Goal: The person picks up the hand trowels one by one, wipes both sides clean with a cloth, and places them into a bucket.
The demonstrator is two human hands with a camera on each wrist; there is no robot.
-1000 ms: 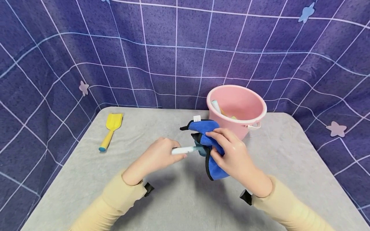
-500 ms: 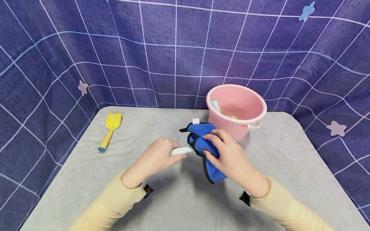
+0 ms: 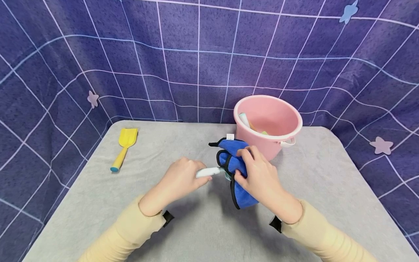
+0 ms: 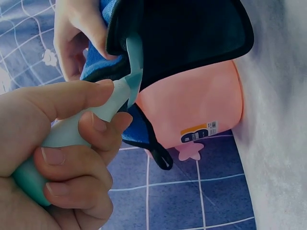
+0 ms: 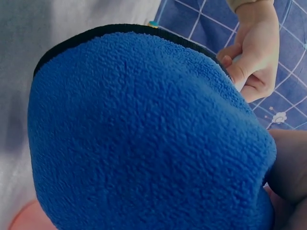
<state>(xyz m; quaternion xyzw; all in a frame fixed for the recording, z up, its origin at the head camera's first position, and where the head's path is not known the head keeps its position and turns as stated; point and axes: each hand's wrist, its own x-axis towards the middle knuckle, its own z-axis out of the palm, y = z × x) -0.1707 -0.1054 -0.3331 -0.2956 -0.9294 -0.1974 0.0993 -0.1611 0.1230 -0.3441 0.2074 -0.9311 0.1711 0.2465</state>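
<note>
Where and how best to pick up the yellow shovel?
Likely the middle of the handle, pinched across its width from above. The yellow shovel lies on the table, slim handle slanting toward the near edge, wider blade at the far end, uncovered. Left hand is nearer.

Left grip (image 3: 183,179) curled; right grip (image 3: 260,176) pinching.

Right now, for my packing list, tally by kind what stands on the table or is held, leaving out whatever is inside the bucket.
Bucket: 1
Shovel, yellow: 1
Cloth, blue: 1
White-handled tool, its head mostly hidden by the cloth: 1
Total: 4
</note>
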